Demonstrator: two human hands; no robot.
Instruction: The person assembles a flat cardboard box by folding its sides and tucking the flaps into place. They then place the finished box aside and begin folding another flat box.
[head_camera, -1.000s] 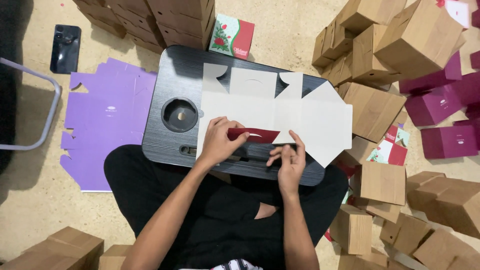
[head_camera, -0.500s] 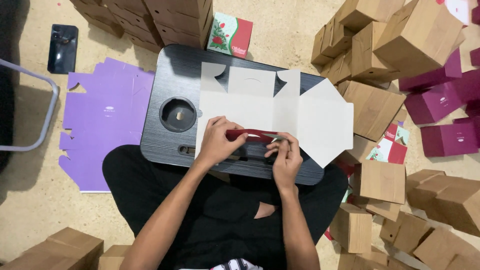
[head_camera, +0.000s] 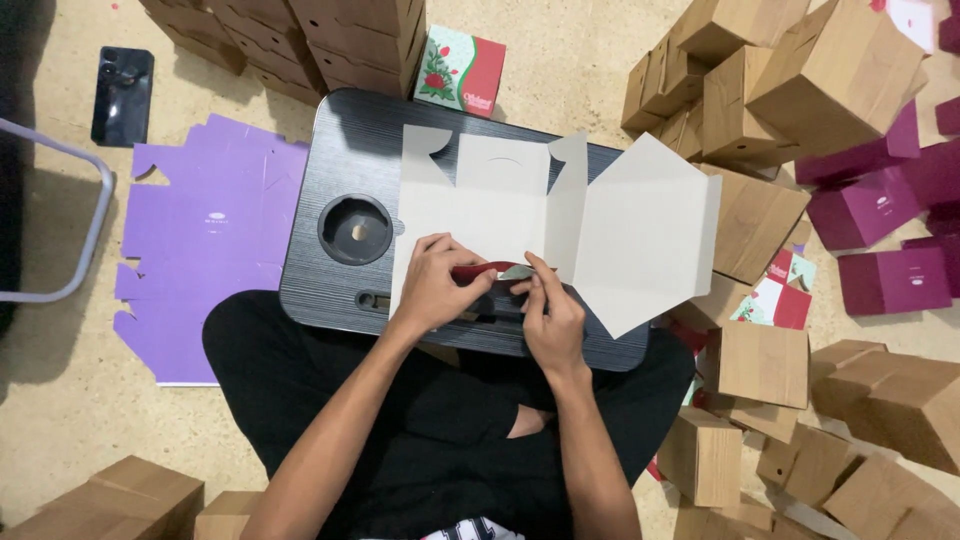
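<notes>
Lying at the far left on the floor, a dark phone (head_camera: 122, 95) is seen above a curved grey bar (head_camera: 70, 230), and a flat purple carton blank (head_camera: 205, 240) is spread beside them. Just right of it, a dark lap desk (head_camera: 330, 170) is set across the seated person's legs; its round cup well (head_camera: 355, 229) is seen, and what lies in it cannot be told. An unfolded white carton blank (head_camera: 560, 220) is laid over the desk, its right panel overhanging the desk's edge. The blank's near flap, red on its folded-back side, is pinched by the left hand (head_camera: 432, 285) and by the right hand (head_camera: 545, 315), the fingers of both closed on it at the desk's near edge. A red and green printed box (head_camera: 460, 68) is seen beyond the desk. Brown closed boxes (head_camera: 790, 80) are piled to the right, with magenta boxes (head_camera: 880, 210) at the far right. Little bare floor is left on that side; more is open at the left.
</notes>
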